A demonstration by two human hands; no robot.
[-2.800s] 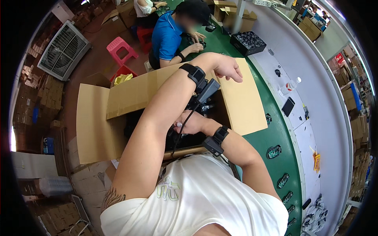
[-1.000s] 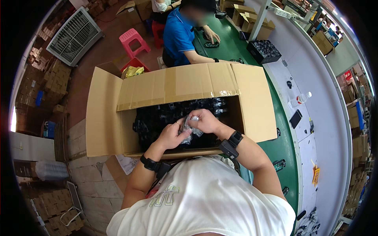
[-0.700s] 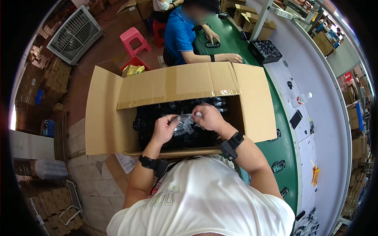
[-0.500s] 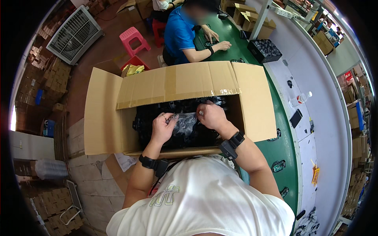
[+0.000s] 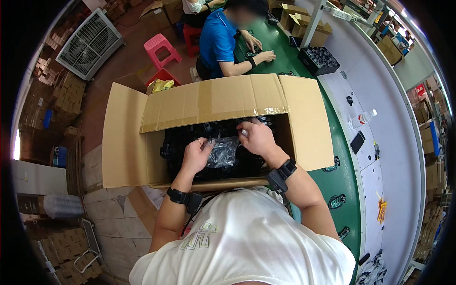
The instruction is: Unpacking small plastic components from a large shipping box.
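A clear plastic bag (image 5: 223, 153) is stretched between my hands over the opening of a cardboard box (image 5: 213, 105). Its left upper corner is pinched by my left hand (image 5: 195, 155). On the other side my right hand (image 5: 257, 138) has its fingers curled closed at the bag's right upper edge. Black parts (image 5: 183, 147), several of them in shiny wrapping, fill the box below the bag. Whether anything is inside the bag is hard to tell. The box flaps stand folded outward.
A green worktop (image 5: 344, 190) with small black-and-green parts runs along the right. A phone (image 5: 357, 142) and a plastic bottle (image 5: 362, 118) lie on the white ledge. Beyond the box a co-worker in a blue shirt (image 5: 213, 40) sits near a pink stool (image 5: 162, 50).
The bag between my hands has spread flatter and hangs slightly lower. My hands have barely moved. The co-worker's hands have shifted a little.
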